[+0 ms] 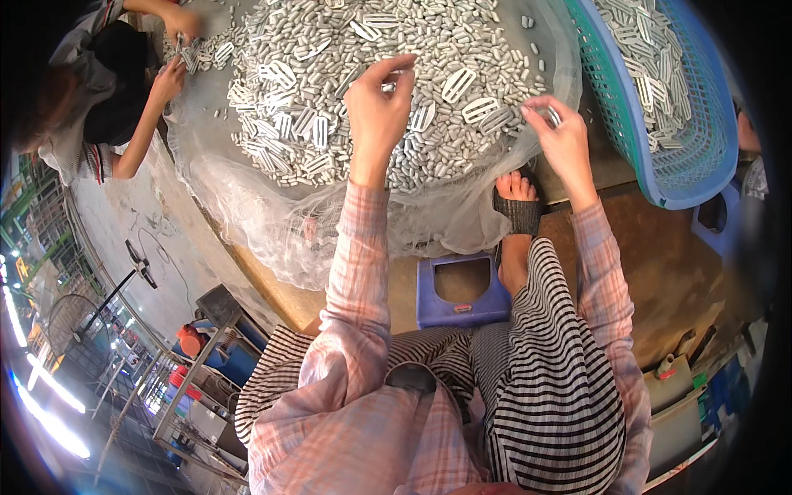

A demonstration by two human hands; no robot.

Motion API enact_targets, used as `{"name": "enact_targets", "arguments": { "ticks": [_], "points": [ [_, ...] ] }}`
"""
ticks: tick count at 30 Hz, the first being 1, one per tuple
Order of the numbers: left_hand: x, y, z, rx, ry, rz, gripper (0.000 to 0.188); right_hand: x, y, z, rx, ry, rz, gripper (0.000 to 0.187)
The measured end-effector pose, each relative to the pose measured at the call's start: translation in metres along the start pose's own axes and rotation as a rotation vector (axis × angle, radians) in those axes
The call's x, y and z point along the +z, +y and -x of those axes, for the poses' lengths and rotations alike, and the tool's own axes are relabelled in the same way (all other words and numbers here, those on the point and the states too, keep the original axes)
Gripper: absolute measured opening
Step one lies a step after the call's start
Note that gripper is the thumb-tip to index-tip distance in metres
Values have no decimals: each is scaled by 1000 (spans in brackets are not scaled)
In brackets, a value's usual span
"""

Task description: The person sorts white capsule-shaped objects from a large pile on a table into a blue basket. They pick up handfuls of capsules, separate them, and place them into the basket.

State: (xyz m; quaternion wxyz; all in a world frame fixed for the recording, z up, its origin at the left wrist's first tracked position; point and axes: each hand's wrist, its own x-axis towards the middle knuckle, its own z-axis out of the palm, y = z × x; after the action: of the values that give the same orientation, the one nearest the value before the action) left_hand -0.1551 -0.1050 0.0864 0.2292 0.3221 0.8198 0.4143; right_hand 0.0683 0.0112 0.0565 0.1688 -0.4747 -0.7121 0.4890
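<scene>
The left hand (379, 115) curls over capsule-shaped grey pellets (487, 54), grip unclear, while the right hand (568, 140) pinches a grey sliver (553, 117), white netting (285, 219) likely containing strays.

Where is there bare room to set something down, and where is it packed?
Open: the brown surface nearer than the blue basket, right of the right sleeve, and the pale floor between the white netting and the black fan base. Crowded: the heap of small grey pieces under the left hand, and the basket, loaded with slotted pieces.
</scene>
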Motion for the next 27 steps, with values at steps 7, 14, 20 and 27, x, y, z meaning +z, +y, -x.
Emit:
{"name": "enact_targets", "arguments": {
  "ticks": [7, 14, 20, 27],
  "points": [
    [22, -10, 46, 308, -6, -438, 35, 27, -13, -8, -340, -242, 528, 40],
    [-12, -22, 20, -220, -54, 317, 25, 11, -16, -10, -281, -270, 481, 38],
    [1, -3, 14, -484, -272, 1015, 33, 9, -3, -1, -287, -235, 559, 33],
    [20, 3, 10, -406, -208, 761, 27, -24, -52, 8, -357, 69, 168, 15]
  ]
}}
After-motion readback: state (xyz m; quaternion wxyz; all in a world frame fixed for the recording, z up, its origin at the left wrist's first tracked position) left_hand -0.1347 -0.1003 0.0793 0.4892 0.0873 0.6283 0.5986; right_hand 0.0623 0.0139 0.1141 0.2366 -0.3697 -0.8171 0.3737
